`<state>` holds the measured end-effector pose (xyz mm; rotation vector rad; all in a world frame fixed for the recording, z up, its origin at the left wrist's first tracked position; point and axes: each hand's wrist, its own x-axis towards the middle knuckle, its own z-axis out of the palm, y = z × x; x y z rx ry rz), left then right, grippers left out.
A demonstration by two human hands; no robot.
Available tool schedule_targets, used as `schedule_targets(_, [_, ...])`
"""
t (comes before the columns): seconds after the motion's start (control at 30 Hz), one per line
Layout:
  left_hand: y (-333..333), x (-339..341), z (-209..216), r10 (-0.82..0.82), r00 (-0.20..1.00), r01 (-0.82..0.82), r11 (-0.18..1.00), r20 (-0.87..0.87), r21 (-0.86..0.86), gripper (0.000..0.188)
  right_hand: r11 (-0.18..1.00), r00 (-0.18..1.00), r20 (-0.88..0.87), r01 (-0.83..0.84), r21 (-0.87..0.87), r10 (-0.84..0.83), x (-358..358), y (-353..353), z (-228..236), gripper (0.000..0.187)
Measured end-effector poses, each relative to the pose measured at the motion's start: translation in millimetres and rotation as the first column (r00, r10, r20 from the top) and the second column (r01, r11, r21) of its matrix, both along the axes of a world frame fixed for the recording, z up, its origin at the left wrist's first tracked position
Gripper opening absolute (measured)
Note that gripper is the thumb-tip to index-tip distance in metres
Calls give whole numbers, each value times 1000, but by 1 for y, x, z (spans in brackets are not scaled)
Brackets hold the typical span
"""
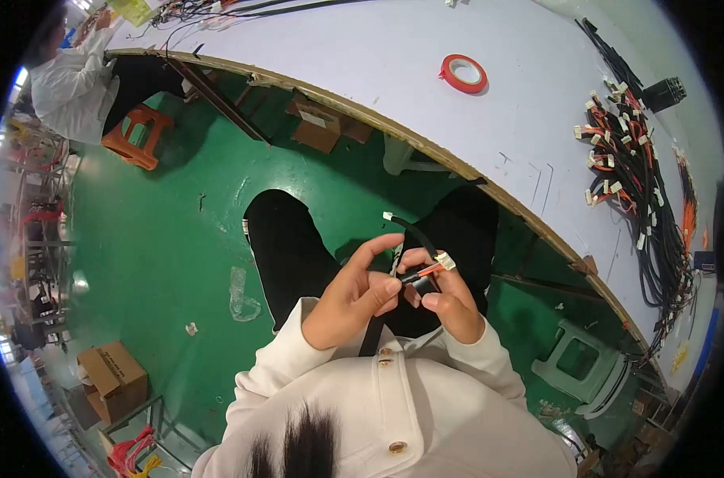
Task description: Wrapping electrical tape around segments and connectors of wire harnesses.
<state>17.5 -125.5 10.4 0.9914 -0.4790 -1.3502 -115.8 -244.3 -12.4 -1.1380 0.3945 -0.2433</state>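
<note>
Above my lap I hold a short wire harness [416, 231] with black sleeving and white plug connectors at its ends. One white connector [446, 261] with orange-red wires lies against the fingers of my right hand [451, 303]. Thumb and fingers of my left hand [354, 295] pinch the black-covered part, with the index finger raised. My right hand is curled around the harness from the other side. A dark rounded piece [426, 285] shows between my right thumb and fingers; I cannot make out what it is.
On the white table [426, 36] lie a red tape roll [464, 74] and a large pile of black harnesses [629, 151]. A co-worker in a white top [71, 92] sits far left. A pale green stool [581, 362] and a cardboard box [113, 378] stand on the floor.
</note>
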Motion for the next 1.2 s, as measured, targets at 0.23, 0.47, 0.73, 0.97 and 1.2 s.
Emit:
schedule_targets(0.23, [2, -4, 1, 56, 996, -59, 998, 72, 37, 34, 1000, 1000, 27, -6, -27, 7, -5, 0, -1, 50])
schedule_targets(0.47, [-1, -12, 5, 173, 856, -181, 983, 487, -32, 34, 983, 962, 266, -111, 148, 69, -7, -1, -11, 47])
schedule_targets(0.73, [-4, -6, 3, 186, 318, -202, 971, 930, -125, 18, 960, 999, 40, 15, 279, -27, -9, 2, -2, 52])
schedule_targets(0.97, [-11, -6, -20, 247, 93, -242, 945, 964, -219, 17, 968, 988, -149, 67, 243, -31, -15, 9, 17, 59])
schedule_targets(1.2, [-10, -9, -20, 230, 121, -169, 963, 966, -208, 12, 889, 971, 178, 65, 453, -161, -19, 1, 30, 51])
